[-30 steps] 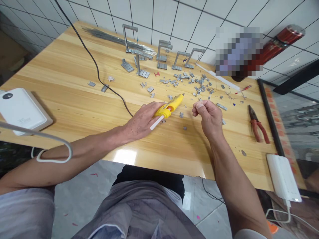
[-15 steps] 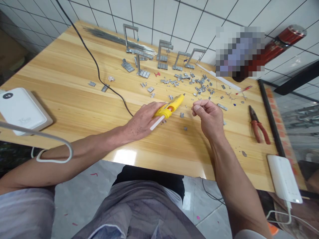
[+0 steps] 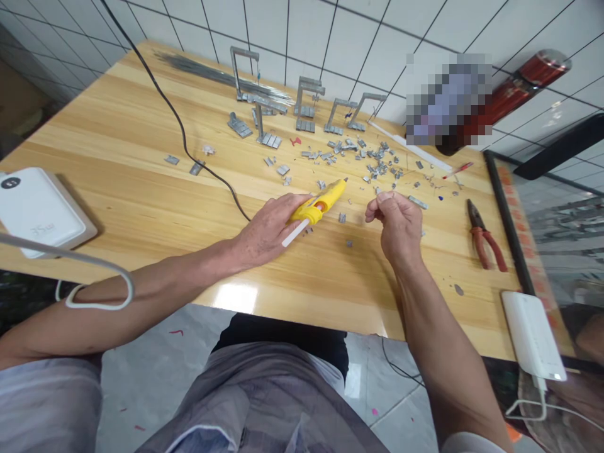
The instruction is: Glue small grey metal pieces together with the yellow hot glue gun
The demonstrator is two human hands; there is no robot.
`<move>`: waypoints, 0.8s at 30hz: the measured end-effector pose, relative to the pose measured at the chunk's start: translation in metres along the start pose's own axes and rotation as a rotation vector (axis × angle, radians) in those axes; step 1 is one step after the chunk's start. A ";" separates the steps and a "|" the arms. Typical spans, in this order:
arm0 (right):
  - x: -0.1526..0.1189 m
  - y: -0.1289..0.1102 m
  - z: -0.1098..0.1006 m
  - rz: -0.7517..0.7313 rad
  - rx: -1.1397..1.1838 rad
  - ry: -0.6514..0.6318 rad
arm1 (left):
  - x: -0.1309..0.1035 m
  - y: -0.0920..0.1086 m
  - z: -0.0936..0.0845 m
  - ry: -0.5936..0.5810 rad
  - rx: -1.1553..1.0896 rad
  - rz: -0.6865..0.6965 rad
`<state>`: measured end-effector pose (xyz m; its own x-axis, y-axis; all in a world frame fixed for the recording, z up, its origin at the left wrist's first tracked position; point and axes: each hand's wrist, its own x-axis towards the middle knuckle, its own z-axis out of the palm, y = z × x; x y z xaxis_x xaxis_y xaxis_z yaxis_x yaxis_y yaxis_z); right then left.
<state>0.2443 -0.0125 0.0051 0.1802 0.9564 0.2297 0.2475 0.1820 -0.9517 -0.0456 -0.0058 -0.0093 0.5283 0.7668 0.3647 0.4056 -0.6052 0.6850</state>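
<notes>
My left hand (image 3: 270,231) is wrapped round a yellow hot glue gun (image 3: 327,200), its nozzle pointing away to the upper right. A white glue stick (image 3: 296,233) sticks out of the gun's back end. To the right of the nozzle, my right hand (image 3: 399,220) is closed in a pinch, thumb against the bent fingers. A tiny grey bit shows by its fingertips, but I cannot tell whether it is held or lies behind. Between the hands lie small grey metal pieces (image 3: 342,218). Many more small metal pieces (image 3: 377,168) are scattered beyond.
Several grey metal frames (image 3: 270,135) stand near the tiled wall, beside a bundle of thin wires (image 3: 198,68). Red-handled pliers (image 3: 487,244) and a white power bank (image 3: 533,333) are at right. A white charger box (image 3: 44,211) sits left, near a black cable (image 3: 177,116). A red flask (image 3: 523,94) stands at back right.
My right thumb has lifted slightly and shifted along the pinched fingers. The glue gun has stayed almost still in my left hand, while the whole view has slid a little.
</notes>
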 end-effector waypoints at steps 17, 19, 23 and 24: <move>0.006 0.006 0.002 0.033 -0.013 -0.056 | 0.000 0.000 -0.001 -0.001 -0.006 -0.005; 0.005 0.005 0.003 0.042 -0.019 -0.055 | 0.000 0.000 -0.001 -0.008 -0.004 -0.007; 0.004 0.005 0.004 0.035 -0.017 -0.047 | 0.000 0.001 -0.002 -0.011 0.004 -0.009; 0.004 0.005 0.004 0.034 -0.012 -0.047 | 0.000 0.000 -0.002 -0.009 0.005 -0.005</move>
<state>0.2422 -0.0065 0.0001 0.1439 0.9716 0.1877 0.2539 0.1471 -0.9560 -0.0470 -0.0060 -0.0080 0.5328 0.7680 0.3554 0.4118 -0.6022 0.6840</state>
